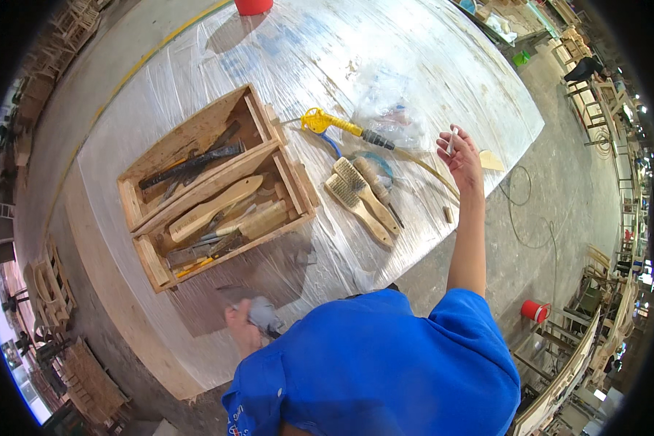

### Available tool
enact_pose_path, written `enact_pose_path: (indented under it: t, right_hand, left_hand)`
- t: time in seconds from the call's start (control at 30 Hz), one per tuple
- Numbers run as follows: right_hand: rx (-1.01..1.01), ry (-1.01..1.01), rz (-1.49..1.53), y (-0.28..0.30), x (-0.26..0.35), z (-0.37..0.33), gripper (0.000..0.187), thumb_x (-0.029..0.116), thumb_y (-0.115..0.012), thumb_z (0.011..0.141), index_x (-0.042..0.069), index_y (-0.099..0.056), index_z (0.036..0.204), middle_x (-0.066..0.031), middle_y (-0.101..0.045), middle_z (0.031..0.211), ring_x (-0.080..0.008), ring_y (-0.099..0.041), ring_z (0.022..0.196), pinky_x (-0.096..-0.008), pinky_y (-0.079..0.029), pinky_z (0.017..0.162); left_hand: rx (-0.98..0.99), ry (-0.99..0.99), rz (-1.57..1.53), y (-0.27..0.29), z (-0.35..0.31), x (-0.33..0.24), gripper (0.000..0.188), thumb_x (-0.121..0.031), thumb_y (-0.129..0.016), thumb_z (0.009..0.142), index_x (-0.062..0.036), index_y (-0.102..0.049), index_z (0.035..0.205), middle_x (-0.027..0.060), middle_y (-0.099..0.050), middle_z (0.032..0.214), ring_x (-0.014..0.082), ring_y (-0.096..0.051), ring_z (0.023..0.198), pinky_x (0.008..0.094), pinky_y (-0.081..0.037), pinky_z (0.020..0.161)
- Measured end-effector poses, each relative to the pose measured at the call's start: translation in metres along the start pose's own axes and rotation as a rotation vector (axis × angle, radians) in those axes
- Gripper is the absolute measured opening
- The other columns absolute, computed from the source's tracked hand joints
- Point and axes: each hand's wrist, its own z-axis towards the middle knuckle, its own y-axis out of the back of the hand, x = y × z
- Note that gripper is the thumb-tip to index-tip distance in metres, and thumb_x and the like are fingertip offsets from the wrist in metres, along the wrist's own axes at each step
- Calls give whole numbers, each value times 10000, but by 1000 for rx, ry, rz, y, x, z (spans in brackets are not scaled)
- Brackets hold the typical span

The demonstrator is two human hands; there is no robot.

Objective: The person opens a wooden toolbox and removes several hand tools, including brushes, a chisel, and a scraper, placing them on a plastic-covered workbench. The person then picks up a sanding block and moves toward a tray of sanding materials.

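White piece [452, 141] is pinched in the right hand [463, 160], near the right edge of the table [498, 87]. Its long axis points mostly forward, with a small lean to the right. So the right hand is the nearer of the 2; from the left hand [244, 330], the piece lies well forward and to the right, past the brushes [373, 225]. The left hand is on the near side of the box [150, 267], at a blurred grey object [265, 315]; I cannot tell whether it grips this or only touches it.
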Motion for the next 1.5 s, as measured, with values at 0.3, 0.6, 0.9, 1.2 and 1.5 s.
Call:
enact_pose_path:
  t: [0.3,0.6,0.9,1.2,1.5]
  right_hand:
    - [101,197,-1338,-28,-80,-35,348,341,-607,792,75,-600,1018,-182,-641,889,-360,-616,839,-467,-465,723]
    - [-52,277,-1570,-61,-33,-64,194,259,-624,774,110,-553,875,-111,-629,706,-290,-616,696,-406,-455,600]
    - [729,206,-787,-119,-40,-186,173,219,-602,790,66,-567,863,-115,-596,671,-257,-613,644,-372,-454,555]
    - [1185,-185,-728,-130,-104,-239,257,264,-636,788,63,-580,938,-118,-606,705,-257,-593,644,-350,-455,611]
    - [639,108,-1255,-124,-133,-173,411,376,-652,771,83,-551,1040,-182,-620,762,-337,-615,731,-402,-468,627]
  left_hand:
    - [167,123,-593,43,17,-18,237,-204,-534,895,-54,-564,1075,101,-618,989,235,-588,865,368,-490,694]
    - [543,153,-966,5,0,-15,235,-188,-540,884,-70,-566,1087,123,-519,1205,251,-485,1134,446,-425,932]
    - [544,244,-668,-71,-28,-35,258,-215,-569,865,-96,-556,1094,181,-236,1430,320,-217,1333,502,-214,1073]
    - [457,138,-403,-45,-43,-15,390,-176,-534,890,-97,-400,1248,102,-519,1185,227,-550,1035,388,-474,855]
    - [323,-26,-1035,66,-39,-14,362,-182,-470,923,-104,-408,1271,13,-574,1020,134,-564,858,290,-482,674]
